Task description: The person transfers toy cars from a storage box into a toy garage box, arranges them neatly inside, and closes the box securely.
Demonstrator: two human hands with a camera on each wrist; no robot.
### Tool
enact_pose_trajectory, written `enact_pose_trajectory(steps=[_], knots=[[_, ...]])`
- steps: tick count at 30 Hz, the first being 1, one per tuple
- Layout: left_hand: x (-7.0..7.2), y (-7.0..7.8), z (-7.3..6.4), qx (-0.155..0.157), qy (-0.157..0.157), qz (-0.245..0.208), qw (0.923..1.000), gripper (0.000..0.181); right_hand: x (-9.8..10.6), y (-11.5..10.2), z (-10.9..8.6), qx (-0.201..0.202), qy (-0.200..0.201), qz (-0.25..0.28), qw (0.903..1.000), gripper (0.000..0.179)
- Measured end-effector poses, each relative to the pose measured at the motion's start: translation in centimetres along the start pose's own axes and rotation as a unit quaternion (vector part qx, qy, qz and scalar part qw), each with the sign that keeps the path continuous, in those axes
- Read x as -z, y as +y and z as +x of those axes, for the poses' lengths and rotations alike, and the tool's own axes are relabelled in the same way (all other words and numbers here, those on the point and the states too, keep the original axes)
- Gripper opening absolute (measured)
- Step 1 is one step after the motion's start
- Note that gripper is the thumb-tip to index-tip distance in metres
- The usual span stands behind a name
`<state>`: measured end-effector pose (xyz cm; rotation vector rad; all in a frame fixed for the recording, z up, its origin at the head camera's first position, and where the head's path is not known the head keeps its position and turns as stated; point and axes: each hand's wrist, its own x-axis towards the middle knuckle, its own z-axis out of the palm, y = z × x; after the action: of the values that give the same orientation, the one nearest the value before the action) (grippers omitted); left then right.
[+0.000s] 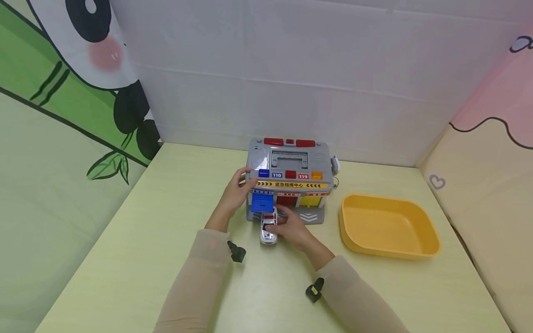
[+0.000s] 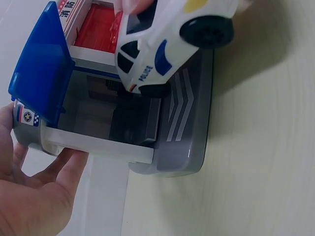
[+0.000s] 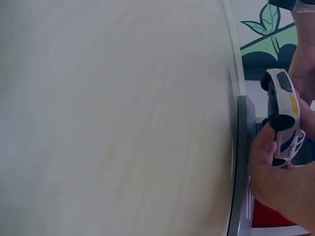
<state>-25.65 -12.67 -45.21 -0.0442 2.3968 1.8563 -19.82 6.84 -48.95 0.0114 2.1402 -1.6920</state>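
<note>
A grey toy emergency station (image 1: 258, 159) stands at the back of the table. Its blue garage door (image 1: 262, 202) is swung up, and the bay (image 2: 93, 113) behind it shows in the left wrist view. My left hand (image 1: 235, 196) holds the station's left side, fingers against the wall beneath the raised door. My right hand (image 1: 293, 227) grips a white toy police car (image 1: 269, 237) by its sides. One end of the car is over the grey ramp (image 2: 172, 155) at the bay's mouth; the car looks tilted in the left wrist view.
A yellow tray (image 1: 389, 252) lies right of the station. The station's red door (image 1: 287, 200) and yellow door (image 1: 310, 201) are down. A white cloth wall (image 1: 291, 92) rises behind the table, with printed cloths at both sides.
</note>
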Motion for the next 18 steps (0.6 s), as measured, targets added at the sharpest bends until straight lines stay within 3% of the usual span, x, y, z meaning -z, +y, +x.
enact_pose_trajectory(steps=[18], knots=[[0.2, 0.2, -0.2, -0.004, -0.006, -0.012, 0.9999, 0.048, -1.3, -0.7, 1.1, 0.019, 0.015, -0.084, 0.9962, 0.071]])
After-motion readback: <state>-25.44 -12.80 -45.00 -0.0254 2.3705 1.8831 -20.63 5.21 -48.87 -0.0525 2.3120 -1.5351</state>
